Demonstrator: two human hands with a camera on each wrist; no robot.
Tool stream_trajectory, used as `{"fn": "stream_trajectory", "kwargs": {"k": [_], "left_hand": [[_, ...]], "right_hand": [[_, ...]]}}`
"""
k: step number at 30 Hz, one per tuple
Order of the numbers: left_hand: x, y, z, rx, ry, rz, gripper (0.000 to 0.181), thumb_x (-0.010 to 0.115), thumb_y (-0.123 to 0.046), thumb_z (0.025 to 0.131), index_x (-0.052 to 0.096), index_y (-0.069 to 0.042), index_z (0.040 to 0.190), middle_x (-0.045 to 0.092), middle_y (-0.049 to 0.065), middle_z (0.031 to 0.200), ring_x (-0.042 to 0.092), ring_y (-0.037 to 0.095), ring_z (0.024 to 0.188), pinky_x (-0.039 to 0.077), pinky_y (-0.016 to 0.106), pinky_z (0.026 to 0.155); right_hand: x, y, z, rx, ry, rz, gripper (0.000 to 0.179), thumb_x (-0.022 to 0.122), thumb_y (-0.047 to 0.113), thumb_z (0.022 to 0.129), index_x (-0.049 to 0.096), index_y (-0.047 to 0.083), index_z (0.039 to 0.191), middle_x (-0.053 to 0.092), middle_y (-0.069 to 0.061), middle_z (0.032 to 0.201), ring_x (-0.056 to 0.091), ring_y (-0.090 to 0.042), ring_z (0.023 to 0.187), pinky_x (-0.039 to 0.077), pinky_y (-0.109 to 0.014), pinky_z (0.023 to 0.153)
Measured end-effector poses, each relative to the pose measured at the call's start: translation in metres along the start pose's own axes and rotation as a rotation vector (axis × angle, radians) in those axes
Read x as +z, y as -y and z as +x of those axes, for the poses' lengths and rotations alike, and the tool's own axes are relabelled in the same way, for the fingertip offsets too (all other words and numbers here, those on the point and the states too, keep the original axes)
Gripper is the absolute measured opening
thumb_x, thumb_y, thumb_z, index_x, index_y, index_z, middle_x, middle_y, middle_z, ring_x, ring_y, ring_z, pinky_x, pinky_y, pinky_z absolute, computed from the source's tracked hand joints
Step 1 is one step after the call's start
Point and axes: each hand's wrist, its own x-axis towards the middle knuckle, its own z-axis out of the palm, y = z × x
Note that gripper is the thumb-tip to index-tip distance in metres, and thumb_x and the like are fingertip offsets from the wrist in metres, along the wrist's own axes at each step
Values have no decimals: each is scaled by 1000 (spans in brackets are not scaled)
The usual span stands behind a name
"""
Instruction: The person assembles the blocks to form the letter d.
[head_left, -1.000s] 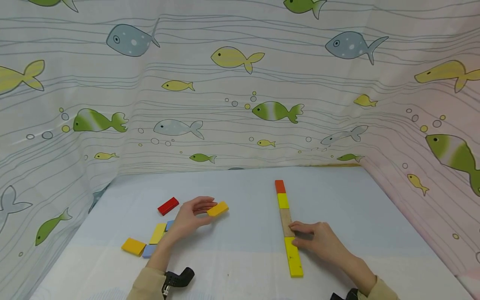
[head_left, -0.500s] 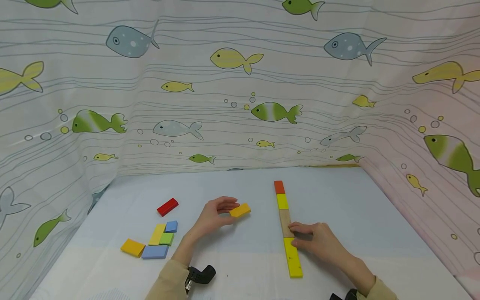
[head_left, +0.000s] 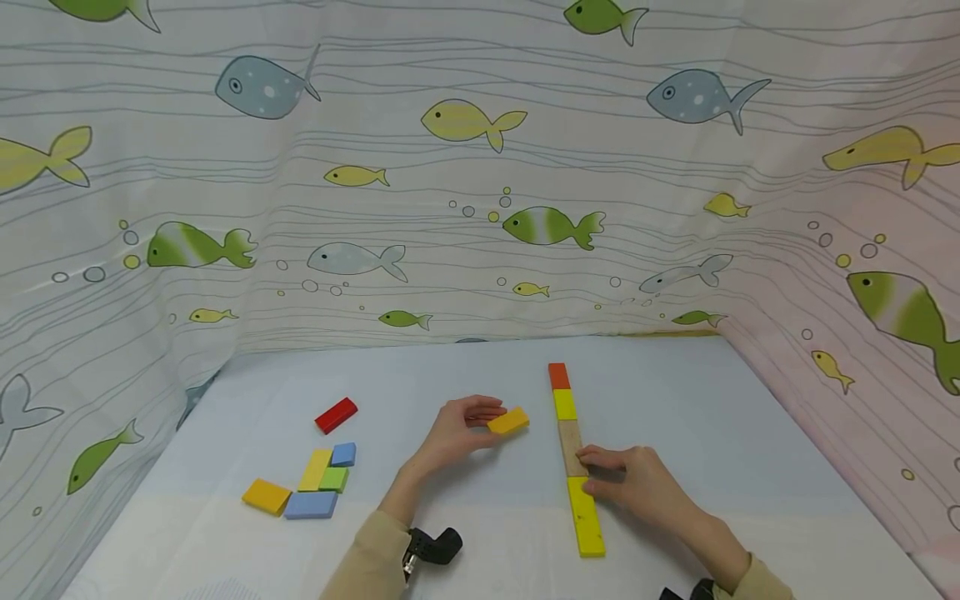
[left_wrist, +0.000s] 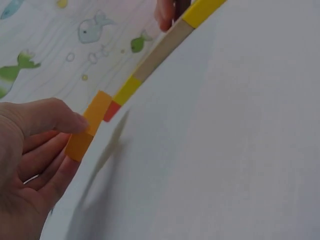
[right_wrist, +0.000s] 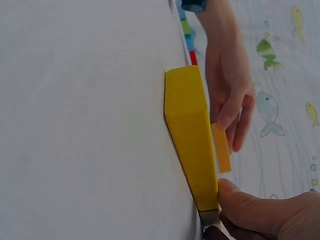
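My left hand (head_left: 459,431) pinches an orange-yellow block (head_left: 508,422) between thumb and fingers, above the table and left of a straight row of blocks. From far to near, the row holds an orange-red block (head_left: 559,376), a short yellow block (head_left: 566,404), a plain wooden block (head_left: 568,446) and a long yellow block (head_left: 586,518). At the row's right side, my right hand (head_left: 645,483) holds the wooden block with bent fingers. Its index fingertip lies on the wooden block's edge, and the thumb (right_wrist: 250,206) touches near the joint with the long yellow block.
On the left of the white table (head_left: 465,550) lie a red block (head_left: 336,415), blue blocks (head_left: 311,504), a green block (head_left: 333,479), a pale yellow block (head_left: 314,469) and an orange block (head_left: 266,496). A fish-patterned curtain (head_left: 450,200) surrounds the back and sides.
My left hand has carried the orange-yellow block rightward, away from the loose blocks and closer to the row. My right hand stays at the same spot on the row.
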Motion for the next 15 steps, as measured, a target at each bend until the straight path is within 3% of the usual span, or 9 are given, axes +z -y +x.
{"fn": "stream_trajectory", "kwargs": {"k": [7,15], "left_hand": [[16,0,10,-4,12,-8,48,78,-4,83,62,3,128,70,16,122,66,30,111,54,41,99],[36,-5,21,-60,1,30,44,77,-5,83,64,-2,126,71,10,119,67,23,107,55,35,97]], "right_hand": [[0,-2,1,0,6,4,42,81,30,82,74,14,121,70,-2,126,59,-31,127,47,-58,103],[1,-4,1,-3,6,-1,42,81,32,82,74,15,120,70,1,125,60,-30,126,47,-57,103]]}}
